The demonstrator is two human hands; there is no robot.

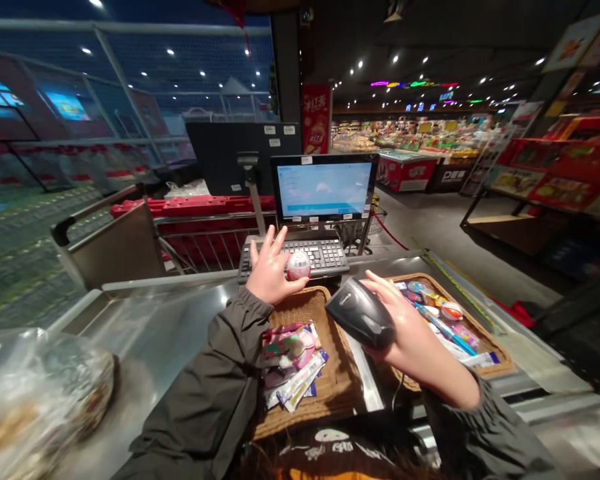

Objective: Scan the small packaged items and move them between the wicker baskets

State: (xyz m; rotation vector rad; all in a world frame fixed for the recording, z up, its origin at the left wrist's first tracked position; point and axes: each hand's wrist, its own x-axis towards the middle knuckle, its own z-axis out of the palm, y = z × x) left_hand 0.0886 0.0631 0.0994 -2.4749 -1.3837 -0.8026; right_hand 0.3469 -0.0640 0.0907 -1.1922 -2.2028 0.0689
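My left hand [271, 268] is over the keyboard [325, 253], its upper fingers stretched out. Against its thumb rests a small white-and-red egg-shaped package [299, 265] with a barcode facing me. In my right hand [411, 327] is a black barcode scanner [361, 313], its head angled toward the left. Below my left hand sits a wicker basket [337, 373] with several wrapped sweets and stick packets [300, 380]. A second wicker basket [503, 360], partly behind my right hand, holds more small packaged items, including another red-and-white egg [451, 311].
Behind the keyboard stands a lit monitor [325, 190], with a dark screen back [240, 157] beside it. A clear plastic bag of goods [40, 400] lies on the metal counter [165, 340] at left. A metal cart [210, 237] and store shelves [550, 173] are farther off.
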